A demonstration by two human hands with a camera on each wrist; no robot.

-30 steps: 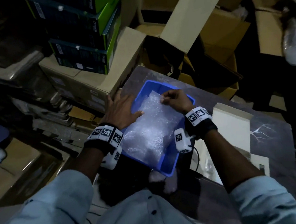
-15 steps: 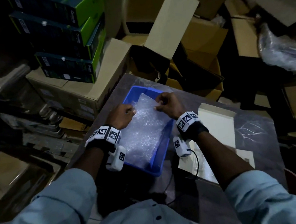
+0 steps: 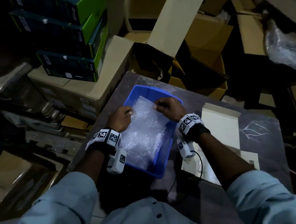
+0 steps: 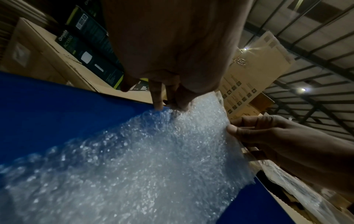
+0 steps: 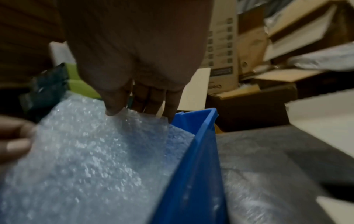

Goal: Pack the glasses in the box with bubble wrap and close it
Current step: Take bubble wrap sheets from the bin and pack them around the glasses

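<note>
A sheet of clear bubble wrap (image 3: 143, 128) lies in a blue plastic bin (image 3: 157, 91) on the dark table. My left hand (image 3: 120, 119) pinches the sheet's far left corner; in the left wrist view thumb and fingers (image 4: 159, 98) close on the bubble wrap (image 4: 153, 151) at the blue bin wall (image 4: 57, 113). My right hand (image 3: 168, 109) pinches the far right corner, its thumb (image 5: 114, 104) on the bubble wrap (image 5: 91, 151) beside the blue bin wall (image 5: 193, 151). The far edge is lifted. No glasses are visible.
A flat white carton (image 3: 220, 121) lies on the table (image 3: 254, 137) right of the bin. Cardboard boxes (image 3: 182, 41) crowd the floor beyond. Green-and-dark boxes (image 3: 68, 42) are stacked at the far left. A plastic-wrapped bundle (image 3: 285, 44) lies at the far right.
My left hand went from lying flat at the bin's left edge to pinching the bubble wrap's far left corner. The right hand kept its pinch, and the sheet's far edge rose a little.
</note>
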